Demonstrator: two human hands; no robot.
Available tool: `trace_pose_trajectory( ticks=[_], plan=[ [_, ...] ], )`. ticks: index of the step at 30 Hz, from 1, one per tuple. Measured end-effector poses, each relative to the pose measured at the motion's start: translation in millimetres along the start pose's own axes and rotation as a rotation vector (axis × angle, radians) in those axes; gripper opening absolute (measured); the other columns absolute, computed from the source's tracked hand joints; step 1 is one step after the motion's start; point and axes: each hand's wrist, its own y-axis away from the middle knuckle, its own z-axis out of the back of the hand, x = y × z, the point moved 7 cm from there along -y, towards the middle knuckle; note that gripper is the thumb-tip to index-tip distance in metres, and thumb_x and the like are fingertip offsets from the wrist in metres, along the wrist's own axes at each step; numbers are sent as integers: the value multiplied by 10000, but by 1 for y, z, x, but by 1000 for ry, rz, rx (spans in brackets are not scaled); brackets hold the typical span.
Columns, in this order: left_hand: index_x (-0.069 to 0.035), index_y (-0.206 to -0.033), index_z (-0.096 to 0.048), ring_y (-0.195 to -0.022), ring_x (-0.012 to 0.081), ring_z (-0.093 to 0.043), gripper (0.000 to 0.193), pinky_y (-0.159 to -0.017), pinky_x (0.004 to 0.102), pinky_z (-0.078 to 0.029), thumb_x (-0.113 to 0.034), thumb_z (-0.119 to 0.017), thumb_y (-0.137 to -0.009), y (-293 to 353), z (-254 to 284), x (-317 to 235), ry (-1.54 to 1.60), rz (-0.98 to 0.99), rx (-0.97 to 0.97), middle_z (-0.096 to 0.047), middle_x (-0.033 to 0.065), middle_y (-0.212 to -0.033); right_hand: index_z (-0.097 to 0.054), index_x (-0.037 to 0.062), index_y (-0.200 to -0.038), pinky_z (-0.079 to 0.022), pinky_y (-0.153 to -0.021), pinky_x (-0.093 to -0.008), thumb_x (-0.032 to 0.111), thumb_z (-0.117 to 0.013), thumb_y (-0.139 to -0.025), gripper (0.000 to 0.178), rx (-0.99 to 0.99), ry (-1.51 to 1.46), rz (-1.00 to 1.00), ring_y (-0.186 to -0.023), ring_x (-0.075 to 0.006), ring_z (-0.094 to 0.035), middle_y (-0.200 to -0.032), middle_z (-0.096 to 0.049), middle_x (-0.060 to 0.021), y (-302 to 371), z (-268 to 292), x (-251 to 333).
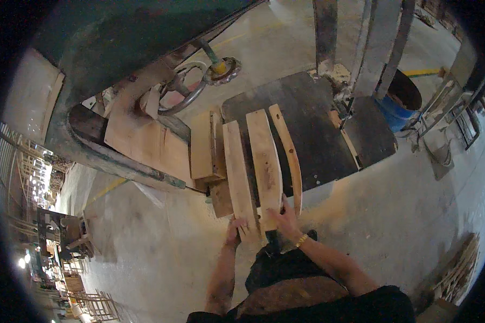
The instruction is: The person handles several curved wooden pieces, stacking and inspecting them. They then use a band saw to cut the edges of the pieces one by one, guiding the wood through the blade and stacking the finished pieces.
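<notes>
Two long pale wooden boards lie side by side, their near ends toward me. My left hand (234,230) has its fingers wrapped round the near end of the left board (239,172). My right hand (287,222), with a gold-coloured band at the wrist, grips the near right edge of the wider, slightly curved board (265,156). Beyond that hand, a narrow curved wooden strip (289,151) rests on the dark machine table (320,126). The far parts of both boards are over this table. A wooden block (203,145) stands left of the left board.
The green machine body (118,37) rises at the left, with a handwheel (191,89) and a smaller knob wheel (222,71). Metal uprights (369,48) stand beyond the table. A blue barrel (396,110) is at the right. Stacked wood strips (461,269) lie lower right.
</notes>
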Motion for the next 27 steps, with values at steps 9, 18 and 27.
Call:
trace_pose_trajectory(
  ticks=[9, 18, 27],
  plan=[
    [-46, -1306, -409, -1005, 305, -578, 664, -805, 444, -517, -541, -466, -867, -14, -34, 101, 771, -66, 17, -548, 146, -1192, -394, 24, -1342, -461, -796, -381, 213, -664, -771, 659, -95, 633, 113, -990, -262, -523, -1088, -502, -141, 48, 26, 40],
    [-82, -1298, -424, -989, 252, -587, 651, -843, 406, -512, -594, -350, -903, -19, -15, 87, 776, 97, 292, -562, 110, -1152, -439, 38, -1307, -374, -915, -441, 276, -690, -726, 676, 92, 1122, 304, -1110, -308, -435, -1148, -458, -154, 49, -24, 6],
    [-118, -1324, -313, -990, 231, -554, 585, -751, 398, -534, -425, -537, -879, 4, -8, 80, 296, 43, 216, -498, 96, -1135, -426, -5, -1314, -487, -768, -273, 172, -736, -704, 706, -53, -136, -78, -850, -133, -561, -964, -560, -42, 38, -14, -59]
  ],
)
